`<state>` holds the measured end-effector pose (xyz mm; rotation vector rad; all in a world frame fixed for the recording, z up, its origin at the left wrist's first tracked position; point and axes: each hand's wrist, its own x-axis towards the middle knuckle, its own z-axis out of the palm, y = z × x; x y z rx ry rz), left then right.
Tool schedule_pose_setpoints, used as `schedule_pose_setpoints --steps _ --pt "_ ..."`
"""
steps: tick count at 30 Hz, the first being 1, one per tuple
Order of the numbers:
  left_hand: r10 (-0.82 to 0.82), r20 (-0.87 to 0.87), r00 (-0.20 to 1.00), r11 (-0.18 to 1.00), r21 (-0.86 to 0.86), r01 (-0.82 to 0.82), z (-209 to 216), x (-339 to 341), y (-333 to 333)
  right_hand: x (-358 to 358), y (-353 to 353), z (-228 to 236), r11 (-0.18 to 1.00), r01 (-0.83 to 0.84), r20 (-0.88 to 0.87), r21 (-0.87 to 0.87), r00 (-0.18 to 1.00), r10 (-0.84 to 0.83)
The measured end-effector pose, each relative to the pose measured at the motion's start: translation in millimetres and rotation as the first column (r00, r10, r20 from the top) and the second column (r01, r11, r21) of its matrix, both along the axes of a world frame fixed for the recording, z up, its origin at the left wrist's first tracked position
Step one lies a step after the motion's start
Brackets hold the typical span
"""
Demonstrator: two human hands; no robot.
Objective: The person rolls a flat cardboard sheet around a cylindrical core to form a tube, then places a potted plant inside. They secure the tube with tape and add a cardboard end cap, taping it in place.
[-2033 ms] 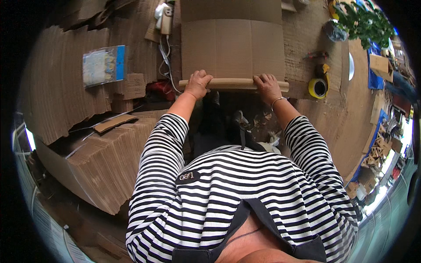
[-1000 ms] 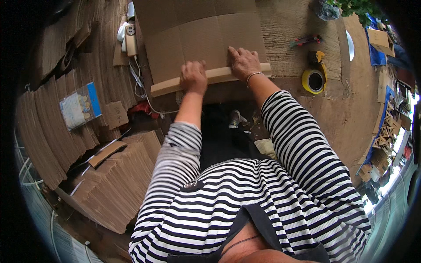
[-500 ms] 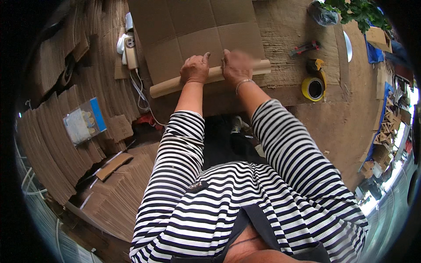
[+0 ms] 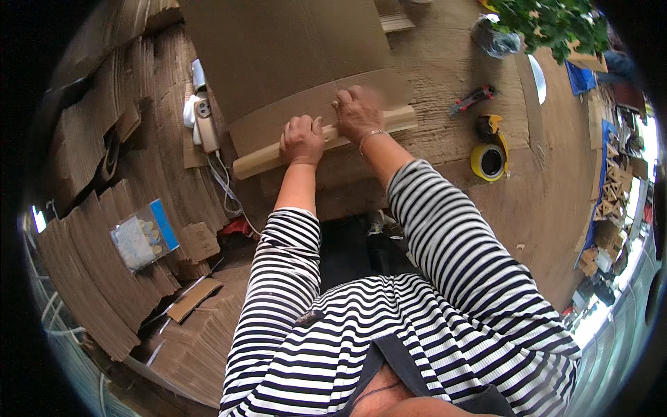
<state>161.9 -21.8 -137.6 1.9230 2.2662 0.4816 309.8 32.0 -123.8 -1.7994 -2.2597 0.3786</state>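
Observation:
A brown cardboard sheet [image 4: 285,48] lies on the wooden worktable, its near edge folded up into a narrow strip [image 4: 256,161] of several layers. My left hand [image 4: 303,141] is closed over the left part of this strip, fingers curled and thumb upward. Farther right and slightly farther away, my right hand [image 4: 358,115] is closed on the same fold, its fingers bent over onto the sheet. A crease runs across the cardboard just beyond my hands. The undersides of both hands and my right fingertips are hidden or blurred.
Right of the sheet lie a red-and-black cutter [image 4: 474,99] and a yellow tape dispenser [image 4: 488,161]. A plastic-wrapped bundle [image 4: 496,38] stands beyond, near a leafy plant [image 4: 556,24]. On the left are a power strip [image 4: 206,128] with a white cord and stacked cardboard [image 4: 90,264].
My fingers now curl farther over the fold, and the thumbs no longer stand up as high. The sheet's creases show differently, with one line beyond the hands. The whole view has shifted slightly.

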Motion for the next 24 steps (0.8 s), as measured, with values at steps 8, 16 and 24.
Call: schedule_pose_setpoints --steps 8,16,24 --pt "-0.027 -0.084 0.996 0.999 0.020 0.029 -10 -39 68 -34 24 -4 1.000 -0.024 0.083 -0.017 0.996 0.026" --pt "-0.001 -0.026 1.000 0.976 0.218 0.007 -5 -30 54 -38 75 1 0.999 0.022 0.011 0.049 1.000 -0.022" --pt "0.072 -0.049 0.996 0.995 -0.062 -0.074 -1 -53 158 -45 96 -5 0.983 -0.014 -0.035 0.181 0.999 0.021"
